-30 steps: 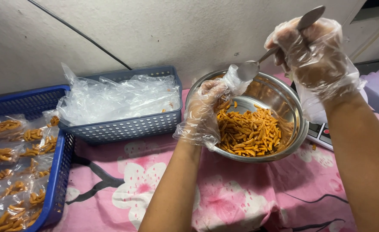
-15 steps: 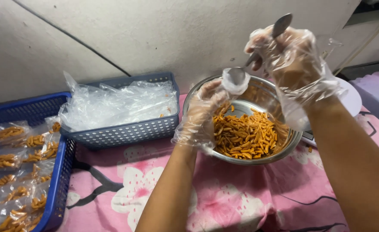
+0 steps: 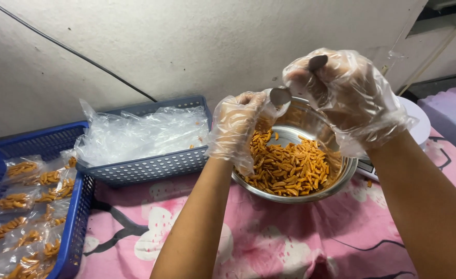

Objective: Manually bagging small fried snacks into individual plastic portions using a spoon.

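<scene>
Here, orange snack sticks (image 3: 289, 168) (glossy, heaped)

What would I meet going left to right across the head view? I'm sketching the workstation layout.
Blue basket of filled snack bags → grey-blue basket of empty plastic bags → left hand → steel bowl of orange snacks → right hand holding a spoon.

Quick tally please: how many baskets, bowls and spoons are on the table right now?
Blue baskets: 2 (one with filled snack bags, one with empty clear bags)
Metal bowls: 1
Spoons: 1, held in the right hand
Total: 4
</scene>
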